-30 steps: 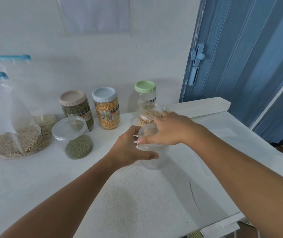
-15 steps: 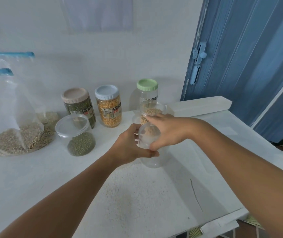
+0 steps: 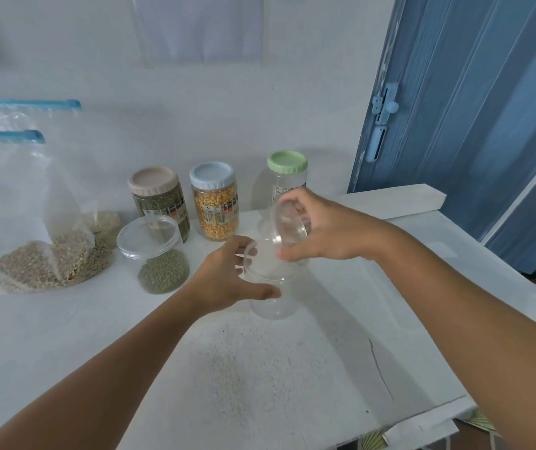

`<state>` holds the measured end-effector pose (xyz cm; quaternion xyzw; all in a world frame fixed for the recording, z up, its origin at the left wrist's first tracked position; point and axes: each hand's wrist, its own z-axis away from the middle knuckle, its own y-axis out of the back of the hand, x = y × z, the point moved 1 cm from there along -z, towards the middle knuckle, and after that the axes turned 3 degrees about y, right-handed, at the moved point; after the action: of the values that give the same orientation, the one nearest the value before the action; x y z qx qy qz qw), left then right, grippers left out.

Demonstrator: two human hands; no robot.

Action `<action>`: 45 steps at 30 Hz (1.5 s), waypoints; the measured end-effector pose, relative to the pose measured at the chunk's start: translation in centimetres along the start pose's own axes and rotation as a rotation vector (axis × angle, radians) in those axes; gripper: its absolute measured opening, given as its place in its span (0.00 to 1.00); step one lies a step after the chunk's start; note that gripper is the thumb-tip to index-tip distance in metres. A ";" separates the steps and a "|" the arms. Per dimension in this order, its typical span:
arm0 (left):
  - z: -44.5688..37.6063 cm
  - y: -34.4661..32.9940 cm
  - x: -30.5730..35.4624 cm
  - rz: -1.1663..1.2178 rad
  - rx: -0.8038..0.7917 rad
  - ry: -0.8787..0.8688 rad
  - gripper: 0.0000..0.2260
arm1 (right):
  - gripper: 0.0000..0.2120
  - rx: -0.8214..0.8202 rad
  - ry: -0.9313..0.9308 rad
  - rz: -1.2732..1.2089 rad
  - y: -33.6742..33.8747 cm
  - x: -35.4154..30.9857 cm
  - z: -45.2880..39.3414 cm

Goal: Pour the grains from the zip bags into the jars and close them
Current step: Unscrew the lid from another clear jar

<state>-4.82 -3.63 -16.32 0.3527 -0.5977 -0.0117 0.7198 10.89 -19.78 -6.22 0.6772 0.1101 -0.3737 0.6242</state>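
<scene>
**Lid off the empty jar, ready for filling**

The bench (image 3: pixel 260 368) is white and runs along the wall at its back edge, with a blue door (image 3: pixel 474 108) beyond its right end. At the back-left corner stand two zip bags (image 3: pixel 26 203), both with blue sliders at the top and pale grain heaped in the bottom. Along the back edge sit three capped jars: a beige-lidded jar (image 3: pixel 159 203) of green beans, a blue-lidded jar (image 3: pixel 216 203) of yellow corn, and a green-lidded jar (image 3: pixel 287 177) that looks nearly empty. In front of the beige one is a small tub (image 3: pixel 159 254) of green beans with its clear cover on.

Near the middle of the bench stands the clear jar (image 3: pixel 271 287), open and empty. The left hand (image 3: pixel 227 277) curls around its side, thumb in front, steadying it. The right hand (image 3: pixel 322 228) pinches the clear lid (image 3: pixel 291 220), tilted on edge just above and behind the jar's mouth.

The step in hand seems to be opening this jar. Next, I judge, the lid needs setting down on a bare patch of bench, then a bag must be fetched from the back-left corner, unzipped, and its mouth aimed into the narrow opening while one hand holds the light jar from tipping.
</scene>
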 end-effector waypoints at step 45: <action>7.2 8.8 -3.4 0.040 -0.038 0.132 0.45 | 0.51 -0.074 0.034 -0.392 -11.1 -0.4 -1.4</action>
<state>-15.65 0.89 -14.39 0.3269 -0.5558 0.0146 0.7642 4.30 -16.22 -14.46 0.6258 0.2641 -0.4721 0.5619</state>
